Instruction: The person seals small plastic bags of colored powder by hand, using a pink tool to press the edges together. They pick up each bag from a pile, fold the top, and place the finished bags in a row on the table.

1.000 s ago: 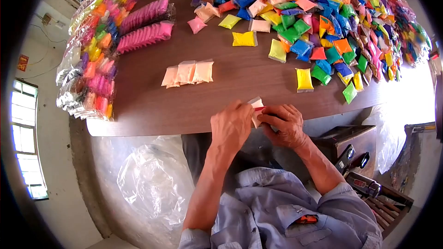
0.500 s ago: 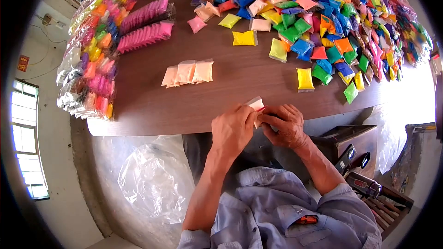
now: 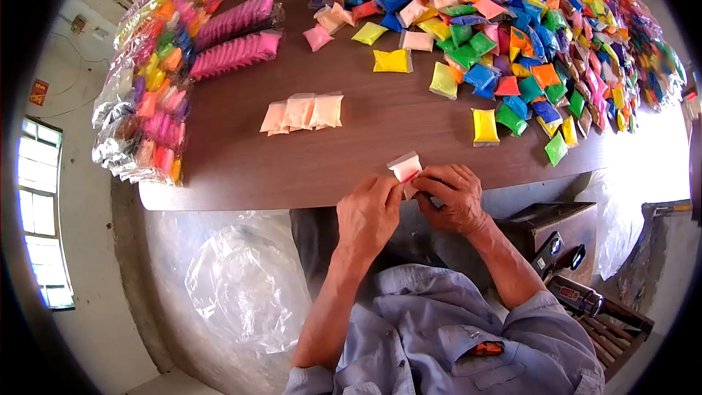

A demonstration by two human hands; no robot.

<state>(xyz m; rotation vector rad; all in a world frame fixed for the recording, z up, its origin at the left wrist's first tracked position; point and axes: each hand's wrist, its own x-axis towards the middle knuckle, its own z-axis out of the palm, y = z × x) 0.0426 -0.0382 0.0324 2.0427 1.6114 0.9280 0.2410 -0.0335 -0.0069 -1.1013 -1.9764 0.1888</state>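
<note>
Hands (image 3: 368, 209) pinch pale packet (image 3: 405, 166); peach packets (image 3: 300, 112) on table (image 3: 241, 166)

- Left hand (image 3: 368, 208) and right hand (image 3: 451, 196) have their grip on a pale packet (image 3: 405, 166).
- Peach packets (image 3: 300, 112) overlap on the worktop (image 3: 234, 153).
- Mixed-colour packets (image 3: 481, 77) heap farther right.

Tabletop (image 3: 219, 146) looks like smooth brown wood or laminate, semi-gloss. Pale packet (image 3: 405, 166), peach packets (image 3: 299, 112) and pink bundles (image 3: 235, 56) all show clear, shiny plastic film; the crumpled sheet (image 3: 245, 285) is glossy see-through plastic too. Shirt (image 3: 431, 311) is matt, wrinkled cloth; wall (image 3: 95, 241) looks matt, mostly smooth.
</note>
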